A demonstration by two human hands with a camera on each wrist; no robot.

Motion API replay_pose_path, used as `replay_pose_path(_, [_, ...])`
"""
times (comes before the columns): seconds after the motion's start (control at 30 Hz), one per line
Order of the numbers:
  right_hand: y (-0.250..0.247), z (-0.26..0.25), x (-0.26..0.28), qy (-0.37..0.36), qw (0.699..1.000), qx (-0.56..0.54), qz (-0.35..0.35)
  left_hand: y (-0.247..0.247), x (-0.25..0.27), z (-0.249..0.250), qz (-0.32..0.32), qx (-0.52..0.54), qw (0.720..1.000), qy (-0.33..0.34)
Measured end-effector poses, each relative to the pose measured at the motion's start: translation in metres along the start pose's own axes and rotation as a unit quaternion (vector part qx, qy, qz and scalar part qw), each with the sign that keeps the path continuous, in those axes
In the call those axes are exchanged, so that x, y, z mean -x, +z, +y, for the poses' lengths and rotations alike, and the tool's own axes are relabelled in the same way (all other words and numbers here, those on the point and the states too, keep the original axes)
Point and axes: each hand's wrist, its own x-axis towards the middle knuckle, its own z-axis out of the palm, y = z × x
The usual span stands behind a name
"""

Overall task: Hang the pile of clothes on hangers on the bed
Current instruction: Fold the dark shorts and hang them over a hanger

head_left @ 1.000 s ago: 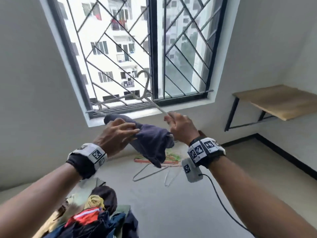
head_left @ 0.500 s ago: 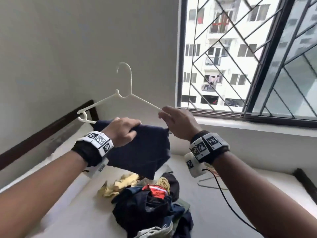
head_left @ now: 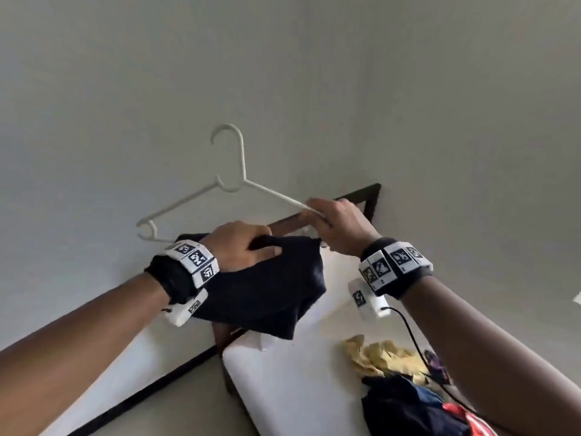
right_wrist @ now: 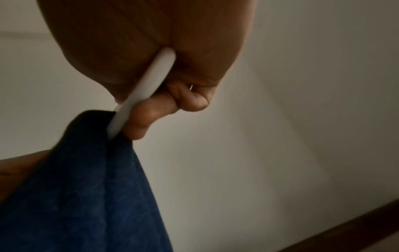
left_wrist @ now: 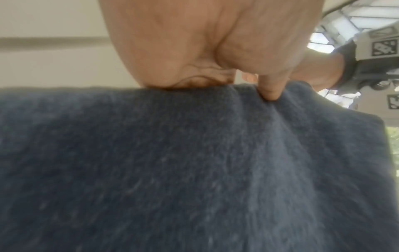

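**Ana:** Progress so far? How much of the pile is hung?

**Ben:** Very little, by my reading. One dark garment is draped over the bottom bar of a white hanger, held in the air above the bed. The pile lies on the mattress at lower right: yellow, navy and red pieces, heaped.

**Ana:** Who holds what?

**Ben:** The right hand is curled round the hanger's right arm; the right wrist view shows the white bar pinched between thumb and bent fingers, with the cloth hanging just below. The left hand lies on top of the garment, fingers curled over its folded edge; in the left wrist view a fingertip presses into the fabric.

**Ana:** So is that one finished?

**Ben:** Not quite, I'd say. It sits bunched toward the right end of the bar, and the left end of the hanger is bare. It looks like it needs spreading, then setting down.

**Ana:** Any finished pieces in sight?

**Ben:** None that I can see. I can't count what's in the pile, so most of the work seems left.
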Motion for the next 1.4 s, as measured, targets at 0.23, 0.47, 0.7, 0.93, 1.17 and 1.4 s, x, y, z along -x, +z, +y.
replay_pose_path(0.23, [0.118, -0.115, -0.140, -0.079, 0.980, -0.168, -0.068, -0.057, 0.114, -0.151, 0.047, -0.075, 0.987, -0.137])
replay_pose_path(0.47, [0.214, -0.239, -0.233, -0.179, 0.914, -0.315, -0.181, -0.109, 0.238, -0.248, 0.059, -0.103, 0.951, -0.286])
replay_pose_path(0.7, [0.307, -0.370, -0.294, -0.284, 0.829, -0.404, -0.262, -0.154, 0.360, -0.301, 0.067, -0.170, 0.880, -0.438])
replay_pose_path(0.93, [0.353, -0.537, -0.291, -0.355, 0.744, -0.516, -0.234, -0.212, 0.489, -0.296, 0.121, -0.207, 0.797, -0.554])
replay_pose_path(1.17, [0.356, -0.706, -0.254, -0.401, 0.688, -0.578, -0.178, -0.258, 0.626, -0.261, 0.223, -0.392, 0.655, -0.606])
replay_pose_path(1.4, [0.341, -0.886, -0.229, -0.428, 0.662, -0.607, -0.096, -0.341, 0.755, -0.259, 0.258, -0.341, 0.576, -0.696])
